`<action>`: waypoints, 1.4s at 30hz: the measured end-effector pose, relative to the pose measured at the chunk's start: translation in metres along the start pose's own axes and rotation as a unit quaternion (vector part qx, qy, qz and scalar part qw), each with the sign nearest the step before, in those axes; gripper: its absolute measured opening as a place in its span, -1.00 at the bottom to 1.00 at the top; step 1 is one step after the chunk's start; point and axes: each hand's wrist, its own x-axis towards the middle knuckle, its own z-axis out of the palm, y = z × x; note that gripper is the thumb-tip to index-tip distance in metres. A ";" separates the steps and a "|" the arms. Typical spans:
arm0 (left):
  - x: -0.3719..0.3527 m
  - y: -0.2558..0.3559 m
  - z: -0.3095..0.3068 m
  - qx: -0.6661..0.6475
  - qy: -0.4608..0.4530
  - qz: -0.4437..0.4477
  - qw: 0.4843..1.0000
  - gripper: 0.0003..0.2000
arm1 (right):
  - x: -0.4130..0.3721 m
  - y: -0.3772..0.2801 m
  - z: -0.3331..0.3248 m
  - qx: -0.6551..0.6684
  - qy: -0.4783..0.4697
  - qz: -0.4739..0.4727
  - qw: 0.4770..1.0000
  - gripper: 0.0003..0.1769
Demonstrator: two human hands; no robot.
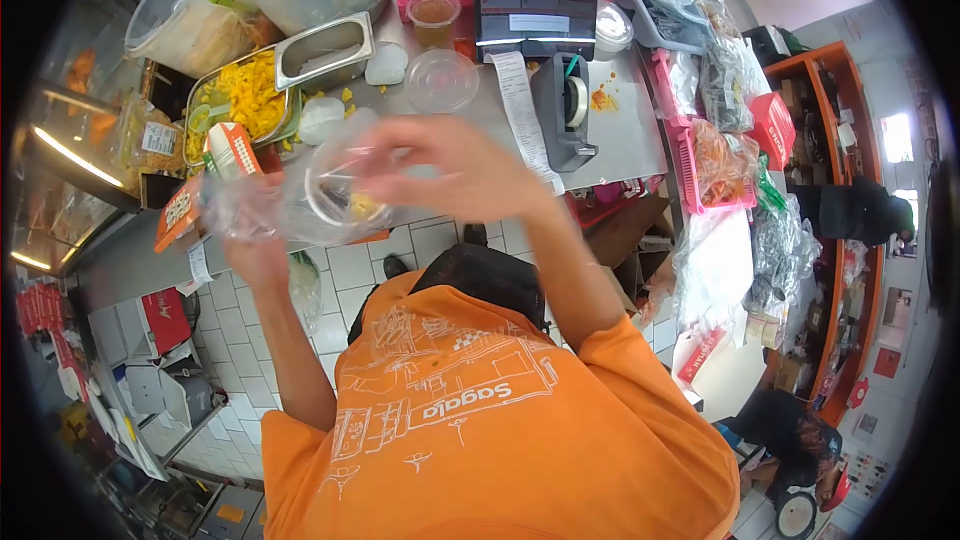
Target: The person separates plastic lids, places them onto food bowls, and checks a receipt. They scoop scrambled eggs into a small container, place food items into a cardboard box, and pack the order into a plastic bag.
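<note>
Head view: clear plastic [240, 208] is gripped in the left hand [258, 258], whose fingers appear closed around its gathered end. The right hand [450, 168] is held over a round container [325, 202], with fingers curled and partly spread; because they are blurred, it cannot be told whether anything is pinched between them. The container is seen between the hands, above the near edge of the counter [632, 135], apparently within the plastic, and something yellow shows at its rim.

As far as can be judged, the container has already been filled and bagged or wrapped, while no knot or tape can be made out on the plastic. Whether a lid has been fitted cannot be told.

Farther out, a printed box [232, 150] is placed beside the tray of yellow food [250, 95]. A clear round tub [442, 81] is set near the long receipt [520, 110], and the tape dispenser [566, 120] is left untouched beside it.
</note>
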 end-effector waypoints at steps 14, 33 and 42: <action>-0.010 -0.017 0.075 0.436 -0.033 0.210 0.874 -0.64 | 0.047 0.162 0.079 -0.216 0.120 -0.104 0.963 -0.19; 0.008 0.062 0.093 0.198 -0.230 0.157 0.940 -0.26 | 0.029 0.191 0.068 -0.110 0.241 -0.009 0.964 -0.48; -0.007 -0.004 0.065 0.238 -0.225 0.012 0.945 -0.31 | -0.087 0.101 -0.028 -0.334 0.491 0.105 0.797 -0.67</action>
